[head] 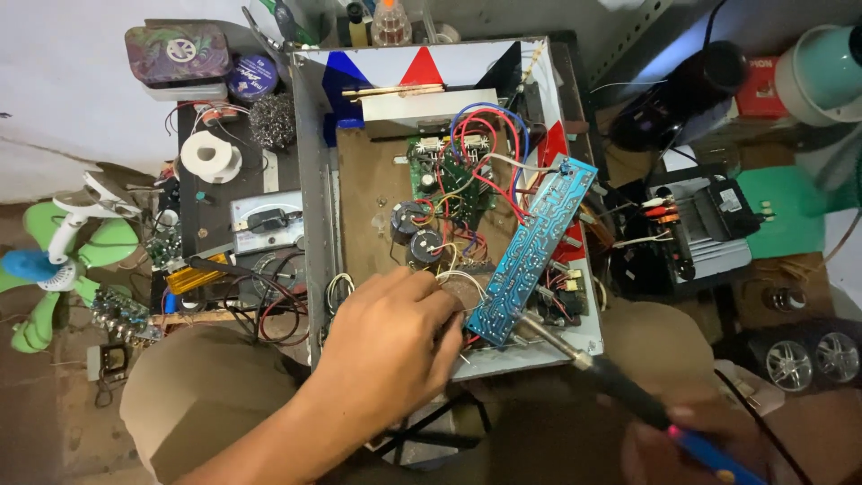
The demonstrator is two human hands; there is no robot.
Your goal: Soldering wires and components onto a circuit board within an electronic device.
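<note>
Two hands (pixel 395 346) — one soldering iron (pixel 620 382), one blue circuit board (pixel 534 251), two black capacitors (pixel 415 232) — one solder spool (pixel 211 157).

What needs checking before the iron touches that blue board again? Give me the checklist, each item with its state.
1. Soldering iron gripped in right hand: ok, though the hand is blurred.
2. Iron tip at the lower end of the blue circuit board: ok.
3. Board steadied by left hand: cannot tell, the fingers hide the contact.
4. Red and blue wires away from the tip: ok, they sit at the far end of the open case.
5. Solder roll within reach: not ok, it lies outside the case to the left.
</note>
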